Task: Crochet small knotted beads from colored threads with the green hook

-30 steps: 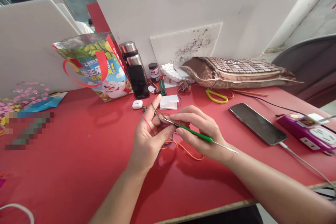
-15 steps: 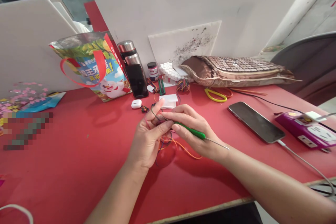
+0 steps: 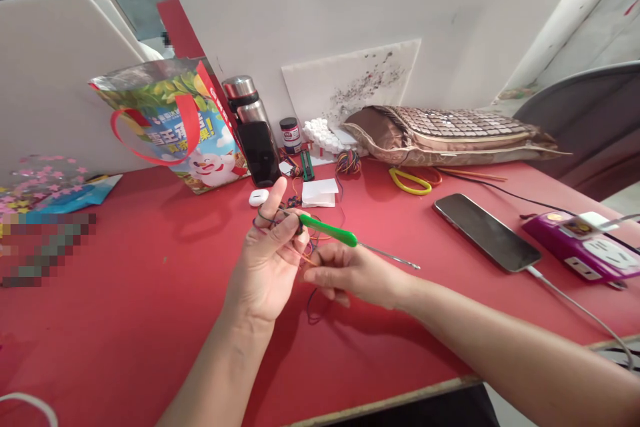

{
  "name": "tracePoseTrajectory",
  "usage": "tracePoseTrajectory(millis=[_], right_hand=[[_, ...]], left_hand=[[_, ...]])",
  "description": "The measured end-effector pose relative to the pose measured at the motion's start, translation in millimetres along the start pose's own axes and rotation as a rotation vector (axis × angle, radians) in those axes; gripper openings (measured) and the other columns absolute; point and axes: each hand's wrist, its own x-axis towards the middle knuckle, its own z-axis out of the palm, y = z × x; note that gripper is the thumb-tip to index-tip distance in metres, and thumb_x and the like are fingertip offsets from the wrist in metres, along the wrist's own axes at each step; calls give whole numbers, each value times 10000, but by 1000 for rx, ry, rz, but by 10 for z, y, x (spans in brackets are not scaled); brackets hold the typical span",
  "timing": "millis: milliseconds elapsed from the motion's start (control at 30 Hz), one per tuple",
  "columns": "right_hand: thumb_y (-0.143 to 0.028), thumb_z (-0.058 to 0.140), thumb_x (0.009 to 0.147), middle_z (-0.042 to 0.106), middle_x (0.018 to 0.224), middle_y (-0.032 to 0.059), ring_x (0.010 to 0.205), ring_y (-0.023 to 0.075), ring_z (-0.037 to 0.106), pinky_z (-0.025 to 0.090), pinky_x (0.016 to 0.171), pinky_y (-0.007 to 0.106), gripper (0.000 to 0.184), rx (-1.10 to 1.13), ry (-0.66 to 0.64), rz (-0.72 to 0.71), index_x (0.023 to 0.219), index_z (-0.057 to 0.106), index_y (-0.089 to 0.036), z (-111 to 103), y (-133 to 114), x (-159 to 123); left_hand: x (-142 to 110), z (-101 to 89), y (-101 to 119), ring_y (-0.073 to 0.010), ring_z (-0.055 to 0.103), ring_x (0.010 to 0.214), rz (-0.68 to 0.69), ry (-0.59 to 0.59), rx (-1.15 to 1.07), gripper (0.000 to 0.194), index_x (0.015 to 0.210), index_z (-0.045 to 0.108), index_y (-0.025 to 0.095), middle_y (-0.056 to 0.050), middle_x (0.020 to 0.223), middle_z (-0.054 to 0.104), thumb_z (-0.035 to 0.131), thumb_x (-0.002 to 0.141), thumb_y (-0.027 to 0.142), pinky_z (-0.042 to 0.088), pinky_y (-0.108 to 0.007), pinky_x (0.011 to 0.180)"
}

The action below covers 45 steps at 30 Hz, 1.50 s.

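Note:
My left hand [image 3: 265, 273] is closed, thumb and fingers pinching a small dark piece of yarn work with a crochet hook in it. Its index finger points up with dark yarn looped round it. The crochet hook [image 3: 330, 230] has a green handle and a metal shaft that reaches out to the right, above my right hand. My right hand [image 3: 363, 275] is closed below the handle, pinching orange and multicoloured yarn [image 3: 306, 258] that runs down from the left hand. A loose dark loop of yarn hangs under the right fingers. The pinched work itself is mostly hidden.
Behind my hands lie a white earbud case [image 3: 259, 197], folded paper [image 3: 320, 192], a ball of yarn [image 3: 349, 161] and yellow-handled scissors [image 3: 410, 181]. A phone [image 3: 486, 232] and a purple power strip [image 3: 583, 247] are on the right. A bag [image 3: 173, 127] and a steel flask [image 3: 246, 103] stand behind left.
My right hand has let go of the crochet hook and moved down to pinch the yarn. The hook now stays in the left hand's work. My left hand has shifted slightly left.

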Motion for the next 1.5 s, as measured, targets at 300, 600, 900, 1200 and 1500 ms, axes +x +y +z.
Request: tracePoseTrajectory(millis=[300, 600, 900, 1200, 1500], right_hand=[[-493, 769, 872, 554, 450, -29, 421, 77, 345, 249, 436, 243, 399, -391, 238, 69, 665, 719, -155, -359, -229, -62], [-384, 724, 927, 648, 619, -28, 443, 95, 505, 403, 459, 232, 223, -506, 119, 47, 895, 801, -177, -306, -236, -105], [-342, 773, 935, 706, 1201, 96, 595, 68, 580, 523, 534, 244, 530, -374, 430, -422, 1428, 648, -192, -419, -208, -97], [-317, 740, 997, 658, 1425, 158, 949, 189, 747, 637, 715, 291, 735, -453, 162, -563, 1641, 385, -303, -157, -24, -118], [-557, 791, 886, 586, 572, -22, 518, 109, 509, 440, 499, 251, 418, -256, 278, -252, 774, 729, -159, -238, -220, -104]], left_hand=[[58, -93, 169, -57, 603, 566, -61, 61, -55, 524, 1175, 827, 183, 82, 653, 662, 960, 688, 43, 582, -203, 639], [44, -95, 66, -40, 466, 530, -150, 120, 1, 481, 1150, 844, 174, 48, 690, 691, 916, 709, -5, 463, -169, 510], [39, -62, 17, -51, 613, 597, -100, 69, 101, 544, 1125, 862, 180, 35, 705, 740, 997, 612, 59, 500, -132, 551], [-158, 41, -141, -129, 717, 741, -13, -89, 340, 681, 1375, 779, 310, 14, 796, 796, 968, 732, 186, 626, -253, 804], [46, -127, 44, -88, 639, 645, -71, -76, -20, 767, 1368, 773, 286, 33, 722, 750, 996, 660, 95, 527, -154, 573]])
